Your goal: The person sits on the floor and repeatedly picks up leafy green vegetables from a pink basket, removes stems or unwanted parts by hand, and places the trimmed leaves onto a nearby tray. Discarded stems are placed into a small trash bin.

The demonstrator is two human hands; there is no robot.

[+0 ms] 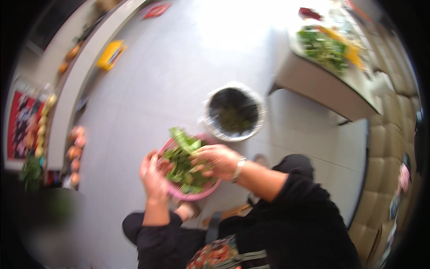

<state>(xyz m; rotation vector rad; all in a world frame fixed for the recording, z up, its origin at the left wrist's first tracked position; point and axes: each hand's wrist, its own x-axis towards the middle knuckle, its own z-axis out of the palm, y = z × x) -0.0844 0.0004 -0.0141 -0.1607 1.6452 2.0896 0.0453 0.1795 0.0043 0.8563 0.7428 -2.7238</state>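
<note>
A pink plastic mesh basket (199, 195) holds a heap of leafy greens (183, 164) in front of my legs. Over its right side, my right hand (218, 160) pinches a green stem, and a broad pale green leaf (184, 138) stands up just beyond the fingers. My left hand (154, 175) is cupped at the basket's left rim, palm toward the greens, fingers parted with nothing visible in them. Just beyond the basket, to the right, a round bin with a clear plastic liner (259, 126) has dark leafy scraps (235, 117) inside.
On the right a low table (332, 89) carries a pile of greens (324, 50) and a yellow bag (352, 55). A tan padded sofa (383, 161) runs behind it. Along the left are a shelf edge (67, 87), a yellow box (111, 54) and several round orange-red items (76, 148).
</note>
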